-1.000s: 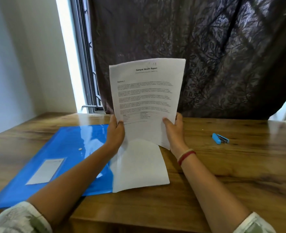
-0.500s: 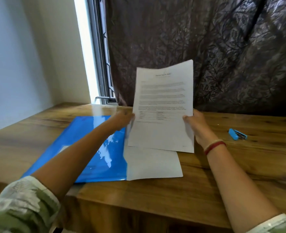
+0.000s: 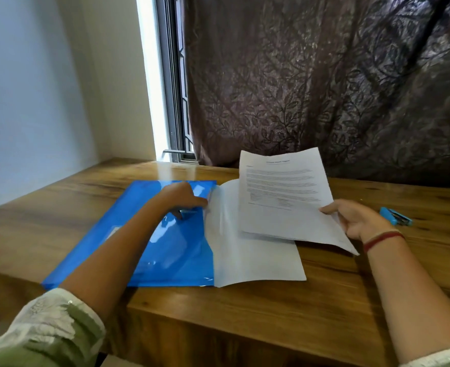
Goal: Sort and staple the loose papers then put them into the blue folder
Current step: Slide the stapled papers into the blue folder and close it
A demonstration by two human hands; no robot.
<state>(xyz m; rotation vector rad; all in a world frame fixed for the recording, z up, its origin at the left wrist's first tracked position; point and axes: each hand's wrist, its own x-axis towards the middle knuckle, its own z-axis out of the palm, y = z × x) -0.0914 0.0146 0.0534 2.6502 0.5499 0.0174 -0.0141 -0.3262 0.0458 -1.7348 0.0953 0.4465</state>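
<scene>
Fingers point(image 3: 330, 208) of right hand point(image 3: 361, 220) pinch sheet point(image 3: 282, 192); left hand point(image 3: 182, 197) touches folder point(image 3: 165, 250).

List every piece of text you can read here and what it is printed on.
No text is readable.
printed sheet, held by the right hand: heading line and paragraphs, too blurred to read.
blue folder: pale label patch, partly behind the arm, nothing legible.
blue stapler: no legible marking.
</scene>
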